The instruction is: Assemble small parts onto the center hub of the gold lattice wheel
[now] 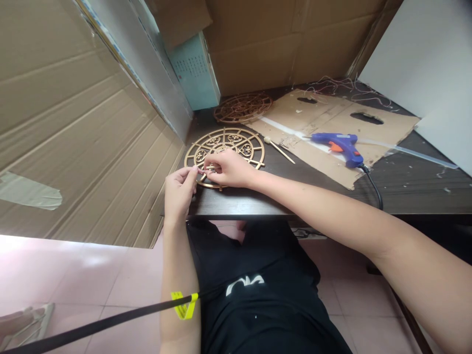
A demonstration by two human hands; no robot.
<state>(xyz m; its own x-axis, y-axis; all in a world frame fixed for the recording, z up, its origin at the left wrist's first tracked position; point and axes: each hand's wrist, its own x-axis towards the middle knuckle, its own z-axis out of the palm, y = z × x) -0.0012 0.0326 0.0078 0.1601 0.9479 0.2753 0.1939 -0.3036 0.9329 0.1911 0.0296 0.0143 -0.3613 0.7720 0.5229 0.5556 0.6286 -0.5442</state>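
A round gold openwork panel (254, 139) with scrolled patterns lies on the dark table near its front edge. Over its front left part, my left hand (179, 189) is closed in a pinch, thumb against fingers. My right hand (232, 168) is bent over the panel's middle, its fingers pinched close to the left fingertips. Whatever lies between the fingers is too small and covered to name. A thin light stick with a knobbed end (280, 150) rests just right of the panel.
A blue glue gun (344, 145) with orange trigger lies on a cardboard sheet (320, 115), its cord hanging over the table edge. Behind is a darker round panel (243, 108). Thin wires (342, 87) lie farther back. Cardboard walls (73, 123) stand left and behind.
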